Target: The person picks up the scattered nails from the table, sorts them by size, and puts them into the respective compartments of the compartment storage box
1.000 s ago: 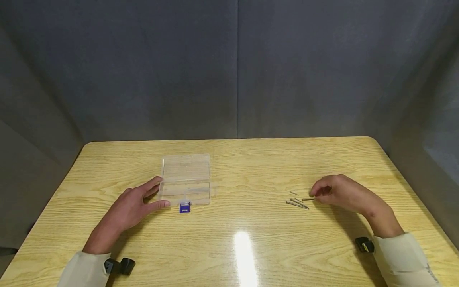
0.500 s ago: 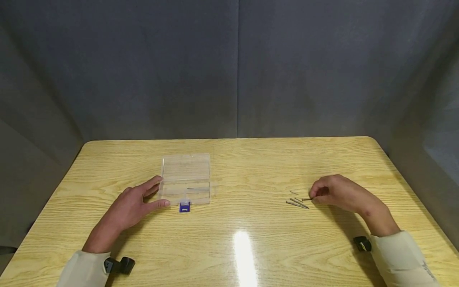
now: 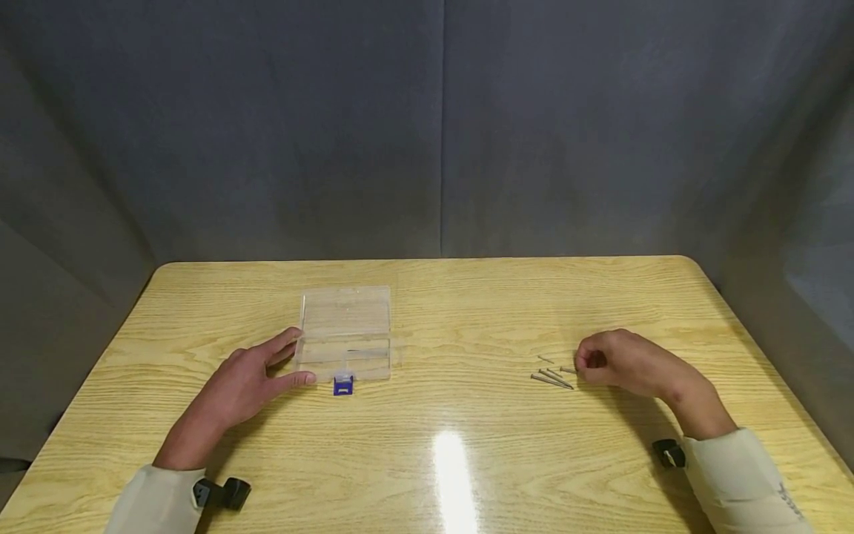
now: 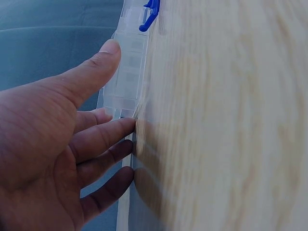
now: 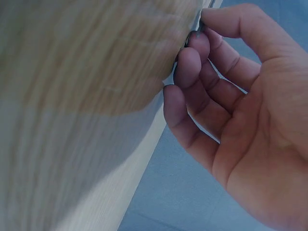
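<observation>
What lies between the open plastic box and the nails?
In the head view, only bare wood-grain tabletop lies between the open plastic box and the nails.

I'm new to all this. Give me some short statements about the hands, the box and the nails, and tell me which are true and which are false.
1. The clear plastic box is open. True.
2. The left hand is at the box's right side, seen from the person. False: it is at the left side.
3. A blue latch sits on the box edge nearest the person. True.
4. Several nails lie on the wooden table. True.
5. The right hand is far from every nail. False: its fingertips are at the end of one nail.
</observation>
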`<state>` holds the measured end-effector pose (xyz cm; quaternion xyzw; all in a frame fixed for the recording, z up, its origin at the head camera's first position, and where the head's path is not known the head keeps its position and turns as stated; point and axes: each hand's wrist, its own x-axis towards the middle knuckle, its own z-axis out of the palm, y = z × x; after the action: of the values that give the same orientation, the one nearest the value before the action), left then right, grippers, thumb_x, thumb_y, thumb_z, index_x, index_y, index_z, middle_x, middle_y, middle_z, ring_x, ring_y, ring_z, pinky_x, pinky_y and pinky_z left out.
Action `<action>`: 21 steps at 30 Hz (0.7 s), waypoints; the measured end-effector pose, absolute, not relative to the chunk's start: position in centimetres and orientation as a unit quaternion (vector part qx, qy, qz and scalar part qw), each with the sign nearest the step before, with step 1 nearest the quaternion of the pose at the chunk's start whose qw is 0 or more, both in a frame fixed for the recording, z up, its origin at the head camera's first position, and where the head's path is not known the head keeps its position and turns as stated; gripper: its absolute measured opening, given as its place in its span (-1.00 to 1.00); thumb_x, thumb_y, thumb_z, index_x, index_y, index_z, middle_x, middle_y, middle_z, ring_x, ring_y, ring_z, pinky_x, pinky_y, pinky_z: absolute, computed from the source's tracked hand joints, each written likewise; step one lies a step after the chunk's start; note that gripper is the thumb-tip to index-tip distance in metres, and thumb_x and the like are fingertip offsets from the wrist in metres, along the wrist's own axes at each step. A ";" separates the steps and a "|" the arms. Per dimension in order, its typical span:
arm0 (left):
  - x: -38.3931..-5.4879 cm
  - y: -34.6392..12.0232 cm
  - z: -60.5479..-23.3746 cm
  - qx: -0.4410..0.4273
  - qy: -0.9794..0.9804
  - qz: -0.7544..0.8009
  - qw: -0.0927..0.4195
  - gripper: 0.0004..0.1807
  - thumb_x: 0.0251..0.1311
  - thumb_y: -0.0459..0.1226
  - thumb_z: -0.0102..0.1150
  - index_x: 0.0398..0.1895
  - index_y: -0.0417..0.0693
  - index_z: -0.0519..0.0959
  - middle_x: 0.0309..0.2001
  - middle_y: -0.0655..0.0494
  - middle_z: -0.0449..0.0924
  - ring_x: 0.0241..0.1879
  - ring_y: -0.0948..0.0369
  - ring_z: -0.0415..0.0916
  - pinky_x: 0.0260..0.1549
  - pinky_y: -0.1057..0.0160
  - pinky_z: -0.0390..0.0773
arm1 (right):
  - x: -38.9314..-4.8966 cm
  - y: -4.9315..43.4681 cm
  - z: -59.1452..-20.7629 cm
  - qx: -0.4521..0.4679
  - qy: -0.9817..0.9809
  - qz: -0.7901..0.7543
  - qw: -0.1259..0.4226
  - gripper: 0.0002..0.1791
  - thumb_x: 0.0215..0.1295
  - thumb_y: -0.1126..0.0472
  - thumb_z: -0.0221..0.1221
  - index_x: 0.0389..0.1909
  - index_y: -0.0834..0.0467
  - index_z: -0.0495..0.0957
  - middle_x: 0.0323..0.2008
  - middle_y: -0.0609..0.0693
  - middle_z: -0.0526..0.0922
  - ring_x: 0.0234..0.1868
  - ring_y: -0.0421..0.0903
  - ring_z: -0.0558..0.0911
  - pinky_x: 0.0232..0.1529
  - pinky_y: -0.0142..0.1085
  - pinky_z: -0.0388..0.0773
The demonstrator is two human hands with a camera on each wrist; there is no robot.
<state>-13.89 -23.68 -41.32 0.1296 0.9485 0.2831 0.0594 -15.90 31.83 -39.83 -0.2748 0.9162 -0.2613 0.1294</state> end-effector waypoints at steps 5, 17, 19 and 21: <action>-13.9 -23.8 -41.3 0.130 0.947 0.287 0.063 0.00 0.28 0.22 0.29 0.59 -0.17 0.22 0.29 -0.18 0.53 0.38 -0.27 0.28 0.21 -0.32 0.38 | -16.0 32.2 -39.7 -0.263 0.919 -0.267 0.121 -0.81 0.29 0.41 0.33 -0.37 0.05 0.60 -0.43 -0.22 0.52 -0.43 -0.29 0.44 -0.42 -0.38 0.44; -13.9 -23.8 -41.3 0.127 0.947 0.287 0.063 0.00 0.27 0.23 0.29 0.59 -0.17 0.24 0.29 -0.19 0.53 0.38 -0.28 0.29 0.20 -0.32 0.39 | -16.1 31.3 -39.2 -0.287 0.917 -0.271 0.059 -0.74 0.24 0.46 0.30 -0.40 0.00 0.58 -0.50 -0.27 0.47 -0.49 -0.30 0.42 -0.48 -0.39 0.39; -13.9 -23.9 -41.3 0.128 0.947 0.288 0.064 0.00 0.28 0.23 0.29 0.59 -0.17 0.23 0.29 -0.19 0.53 0.38 -0.28 0.30 0.19 -0.33 0.39 | -16.2 31.0 -39.1 -0.293 0.915 -0.271 0.052 -0.72 0.23 0.47 0.29 -0.41 -0.01 0.56 -0.50 -0.28 0.46 -0.49 -0.31 0.42 -0.49 -0.39 0.39; -13.9 -23.8 -41.4 0.129 0.946 0.290 0.065 0.00 0.28 0.22 0.29 0.59 -0.17 0.23 0.29 -0.19 0.53 0.37 -0.28 0.31 0.20 -0.33 0.39 | -16.2 30.7 -39.0 -0.299 0.914 -0.271 0.044 -0.70 0.21 0.47 0.27 -0.42 -0.04 0.55 -0.51 -0.29 0.46 -0.49 -0.31 0.42 -0.49 -0.39 0.39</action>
<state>-13.93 -23.85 -41.39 0.1289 0.9460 0.2900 0.0653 -16.15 30.71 -38.95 -0.2991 0.9139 -0.2707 0.0442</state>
